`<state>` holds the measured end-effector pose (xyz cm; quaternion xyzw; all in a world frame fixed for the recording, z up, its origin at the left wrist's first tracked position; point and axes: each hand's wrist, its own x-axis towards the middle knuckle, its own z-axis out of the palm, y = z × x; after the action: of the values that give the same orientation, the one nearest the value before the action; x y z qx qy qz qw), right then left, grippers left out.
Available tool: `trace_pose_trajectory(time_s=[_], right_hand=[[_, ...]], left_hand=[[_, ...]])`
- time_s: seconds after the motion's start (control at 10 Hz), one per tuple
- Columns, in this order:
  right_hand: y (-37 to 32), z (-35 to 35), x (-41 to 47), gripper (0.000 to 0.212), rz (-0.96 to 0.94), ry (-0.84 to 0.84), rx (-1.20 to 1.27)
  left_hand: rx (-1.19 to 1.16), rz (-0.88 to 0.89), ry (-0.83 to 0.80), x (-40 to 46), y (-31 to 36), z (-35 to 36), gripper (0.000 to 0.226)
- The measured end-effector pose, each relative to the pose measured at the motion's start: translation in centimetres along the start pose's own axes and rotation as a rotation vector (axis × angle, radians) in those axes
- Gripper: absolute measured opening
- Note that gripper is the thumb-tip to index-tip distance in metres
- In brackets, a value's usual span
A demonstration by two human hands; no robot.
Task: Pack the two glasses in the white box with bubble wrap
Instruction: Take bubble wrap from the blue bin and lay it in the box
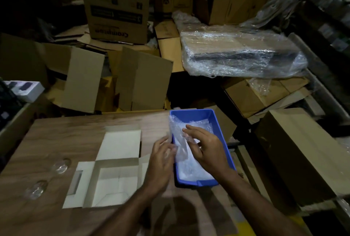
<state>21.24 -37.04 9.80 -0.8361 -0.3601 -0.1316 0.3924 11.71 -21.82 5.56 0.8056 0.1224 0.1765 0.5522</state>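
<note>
Desk [56, 141] carries everything; cartons stacked behind, none in the way. Box [113, 177] lies open, flaps out, empty, ready to load. Bin [225, 141] at right holds the wrap [180, 141]; my left grip [161, 161] and right grip [206, 150] both pinch one sheet, probably to free it. Two glasses [59, 166] stand unwrapped left of the box, well clear.

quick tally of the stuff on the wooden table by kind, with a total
glasses: 2 (one, another, both left of the box)
white box, open: 1
blue bin: 1
bubble wrap sheet held by the left hand and right hand: 1, with more in the bin, uncounted
total: 5
</note>
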Motion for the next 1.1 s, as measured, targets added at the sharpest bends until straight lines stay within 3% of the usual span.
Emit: trace_pose_trajectory(time_s=[0.1,0.2,0.3,0.4,0.5,0.6,0.7,0.8,0.9,1.0,1.1], right_hand=[[-1.1,0.3,1.0,0.025,0.027,-0.083,0.026],[-2.7,1.3,2.5,0.017,0.114,-0.14,0.137],[-5.0,2.5,4.4,0.025,0.156,-0.175,0.232],[-7.2,4.2,7.0,0.031,0.201,-0.181,0.268],[-9.2,5.6,9.1,0.038,0.241,-0.265,0.305],[-10.1,5.9,12.1,0.032,0.474,-0.322,0.539],[-7.2,5.8,11.9,0.05,0.397,-0.239,1.044],[-4.1,7.9,10.7,0.07,0.579,-0.406,1.382],[-5.6,9.7,9.5,0.046,0.929,-0.445,1.074],[-9.5,11.0,9.8,0.046,1.132,-0.257,1.171],[-11.6,10.6,9.8,0.033,1.087,-0.333,1.213]], left_hand=[[0.037,0.003,0.096,0.8,-1.1,-4.8,0.014],[-0.126,-0.058,0.22,0.9,-1.2,-9.6,0.017],[-0.243,-0.05,0.173,-1.1,0.0,-12.5,0.044],[-0.011,-0.074,-0.15,-3.8,0.1,-12.0,0.095],[-0.027,-0.19,-0.128,-3.6,0.3,-10.0,0.088],[-0.381,-0.34,0.059,-1.2,1.1,-11.2,0.014],[-0.6,-0.391,0.08,1.1,1.3,-15.7,0.021],[-0.622,-0.407,0.072,0.6,1.8,-18.1,0.047],[-0.371,-0.303,0.051,-2.1,3.2,-16.4,0.076],[-0.125,-0.223,0.012,-1.9,3.3,-15.0,0.054],[-0.076,-0.27,-0.026,0.6,2.0,-16.0,0.022]])
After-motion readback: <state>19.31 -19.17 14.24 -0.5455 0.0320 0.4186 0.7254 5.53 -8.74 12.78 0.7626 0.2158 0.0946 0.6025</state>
